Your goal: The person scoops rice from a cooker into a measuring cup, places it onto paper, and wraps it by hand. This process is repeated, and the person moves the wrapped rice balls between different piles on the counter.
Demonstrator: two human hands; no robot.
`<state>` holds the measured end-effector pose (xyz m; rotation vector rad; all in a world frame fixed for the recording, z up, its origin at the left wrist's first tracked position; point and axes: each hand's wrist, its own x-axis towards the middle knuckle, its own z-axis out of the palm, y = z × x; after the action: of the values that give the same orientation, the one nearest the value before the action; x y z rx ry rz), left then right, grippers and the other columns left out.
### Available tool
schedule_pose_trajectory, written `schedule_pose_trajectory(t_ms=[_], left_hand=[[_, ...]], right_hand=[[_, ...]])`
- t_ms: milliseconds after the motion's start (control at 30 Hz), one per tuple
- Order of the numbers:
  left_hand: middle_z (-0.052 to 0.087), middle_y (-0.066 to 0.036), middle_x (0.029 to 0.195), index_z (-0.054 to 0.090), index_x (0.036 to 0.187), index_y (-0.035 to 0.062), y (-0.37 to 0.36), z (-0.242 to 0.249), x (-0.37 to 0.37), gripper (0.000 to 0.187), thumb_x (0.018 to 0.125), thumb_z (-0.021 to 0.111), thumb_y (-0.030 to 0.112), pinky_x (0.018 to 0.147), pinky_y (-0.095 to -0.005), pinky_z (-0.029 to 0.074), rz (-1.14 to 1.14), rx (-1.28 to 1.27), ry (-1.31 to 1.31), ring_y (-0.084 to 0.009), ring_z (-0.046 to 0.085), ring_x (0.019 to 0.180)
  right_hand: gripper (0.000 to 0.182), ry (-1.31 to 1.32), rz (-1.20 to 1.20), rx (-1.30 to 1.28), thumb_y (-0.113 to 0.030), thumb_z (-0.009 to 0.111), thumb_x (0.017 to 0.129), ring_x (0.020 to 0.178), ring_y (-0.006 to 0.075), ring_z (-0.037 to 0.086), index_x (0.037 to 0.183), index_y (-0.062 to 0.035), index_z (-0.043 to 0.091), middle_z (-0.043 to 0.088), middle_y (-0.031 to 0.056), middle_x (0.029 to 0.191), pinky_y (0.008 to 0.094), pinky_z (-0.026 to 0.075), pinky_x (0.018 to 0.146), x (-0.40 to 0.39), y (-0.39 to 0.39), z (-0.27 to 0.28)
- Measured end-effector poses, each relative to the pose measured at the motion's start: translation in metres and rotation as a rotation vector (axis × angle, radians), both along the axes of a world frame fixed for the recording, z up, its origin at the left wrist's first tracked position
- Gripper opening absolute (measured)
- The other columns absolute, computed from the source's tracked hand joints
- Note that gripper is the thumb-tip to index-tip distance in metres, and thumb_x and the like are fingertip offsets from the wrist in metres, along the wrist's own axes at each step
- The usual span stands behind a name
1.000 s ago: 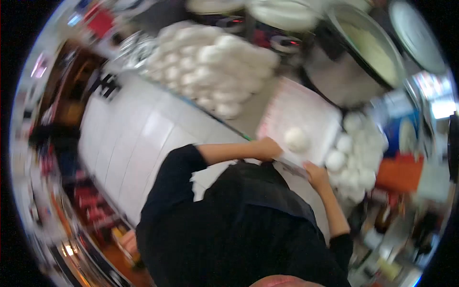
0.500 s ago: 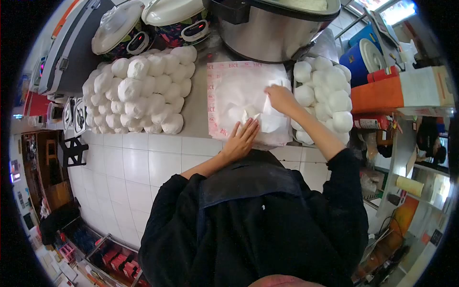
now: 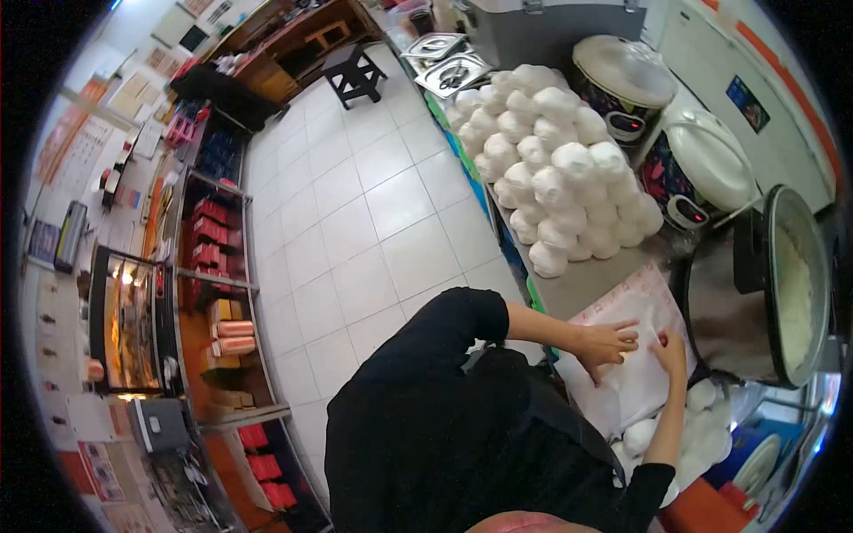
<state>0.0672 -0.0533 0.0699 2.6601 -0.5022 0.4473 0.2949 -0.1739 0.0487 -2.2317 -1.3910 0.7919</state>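
A stack of white paper sheets [image 3: 622,391] with a pink printed border lies on the metal counter [image 3: 569,302]. My left hand [image 3: 606,345] rests on the sheets with its fingers spread. Close beside it, my right hand [image 3: 668,348] has its fingers pinched at the paper; what they grip is too small to make out. A large pile of white wrapped balls [image 3: 560,169] stands beyond the sheets, and a smaller group of similar balls [image 3: 640,437] sits on the near side, by my right forearm.
A large steel cooker [image 3: 733,302] holding white food borders the sheets. Two patterned cookers [image 3: 702,169] and a grey case [image 3: 555,40] stand farther along. A black stool [image 3: 353,73] is on the tiled floor; shelves with red boxes [image 3: 211,233] line the other side.
The view has swung toward the shelves and floor, so the counter now appears at the right. My hands are closer together on the paper, and my left fingers are more bent.
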Motion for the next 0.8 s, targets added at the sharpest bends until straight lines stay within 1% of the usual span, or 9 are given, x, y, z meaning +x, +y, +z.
schedule_pose_trajectory(t_ms=[67,133,367,467,500,567,600,700,800], left_hand=[[0.053,-0.015,0.101,0.050,0.114,0.0092,-0.008,-0.001,0.005,0.068,0.060,0.072,0.045,0.103,-0.0534,0.022,-0.058,0.017,-0.085,-0.0310,0.044,0.110],[0.056,-0.015,0.098,0.059,0.094,0.0074,-0.005,-0.015,0.011,0.052,0.059,0.075,0.042,0.088,-0.0454,0.039,0.031,-0.426,0.256,-0.0304,0.051,0.102],[0.061,-0.010,0.088,0.053,0.096,0.0089,0.019,-0.027,0.014,0.034,0.066,0.066,0.014,0.072,-0.0402,0.044,0.213,-0.635,0.674,-0.0320,0.058,0.082],[0.059,-0.010,0.092,0.054,0.087,0.0073,-0.011,-0.033,0.000,0.020,0.067,0.059,0.009,0.078,-0.0402,0.042,0.706,-0.441,0.064,-0.0304,0.056,0.084],[0.056,-0.012,0.094,0.052,0.085,0.0077,-0.019,-0.009,-0.005,0.015,0.070,0.051,0.003,0.077,-0.0392,0.042,0.602,-0.412,-0.299,-0.0300,0.053,0.088],[0.054,-0.013,0.101,0.049,0.094,0.0062,-0.041,-0.012,-0.024,0.017,0.077,0.048,0.008,0.083,-0.0422,0.041,-0.058,-0.189,0.203,-0.0307,0.051,0.098],[0.051,-0.016,0.112,0.049,0.100,0.0042,-0.057,-0.043,-0.029,0.022,0.082,0.045,0.016,0.091,-0.0458,0.038,-0.304,-0.030,-0.430,-0.0306,0.047,0.112],[0.045,-0.016,0.126,0.049,0.110,0.0032,-0.071,-0.073,-0.032,0.032,0.084,0.046,0.021,0.098,-0.0480,0.032,-0.388,-0.002,-0.309,-0.0309,0.038,0.123],[0.037,-0.017,0.134,0.045,0.121,0.0024,-0.067,-0.065,-0.025,0.049,0.080,0.052,0.028,0.102,-0.0482,0.024,-0.060,0.027,0.071,-0.0296,0.028,0.130]], right_hand=[[0.022,0.003,0.001,0.038,-0.009,0.071,0.060,0.054,0.0186,0.049,0.071,-0.0002,0.054,0.052,0.0098,0.059,0.0319,0.040,0.053,0.000,-0.010,-0.005],[0.021,0.008,-0.013,0.074,-0.007,0.071,0.060,0.052,0.0168,0.046,0.070,-0.0012,0.053,0.051,0.0083,0.057,0.0312,0.039,0.051,0.001,-0.011,-0.006],[0.022,-0.099,0.002,0.118,-0.005,0.069,0.062,0.055,0.0182,0.047,0.074,0.0011,0.052,0.051,0.0095,0.060,0.0313,0.040,0.054,-0.011,-0.019,0.014],[0.022,-0.074,-0.032,0.127,-0.008,0.069,0.063,0.060,0.0212,0.051,0.076,0.0023,0.054,0.054,0.0121,0.065,0.0322,0.042,0.058,-0.017,-0.021,0.022],[0.023,-0.045,-0.063,0.101,-0.009,0.069,0.064,0.064,0.0234,0.054,0.078,0.0029,0.056,0.057,0.0141,0.070,0.0330,0.043,0.061,-0.019,-0.022,0.023],[0.022,-0.081,-0.024,0.195,-0.010,0.068,0.065,0.065,0.0249,0.054,0.079,0.0031,0.057,0.057,0.0148,0.071,0.0338,0.043,0.062,-0.016,-0.028,0.014],[0.022,-0.113,0.017,0.289,-0.011,0.068,0.066,0.066,0.0265,0.054,0.080,0.0032,0.059,0.057,0.0156,0.071,0.0345,0.044,0.063,-0.016,-0.031,0.010],[0.021,-0.123,0.068,0.183,-0.012,0.066,0.069,0.069,0.0296,0.055,0.083,0.0027,0.061,0.058,0.0173,0.075,0.0367,0.044,0.065,-0.016,-0.032,0.015],[0.018,-0.200,0.140,0.165,-0.018,0.062,0.074,0.070,0.0336,0.054,0.078,-0.0004,0.061,0.056,0.0170,0.075,0.0402,0.043,0.064,-0.028,-0.038,0.020]])
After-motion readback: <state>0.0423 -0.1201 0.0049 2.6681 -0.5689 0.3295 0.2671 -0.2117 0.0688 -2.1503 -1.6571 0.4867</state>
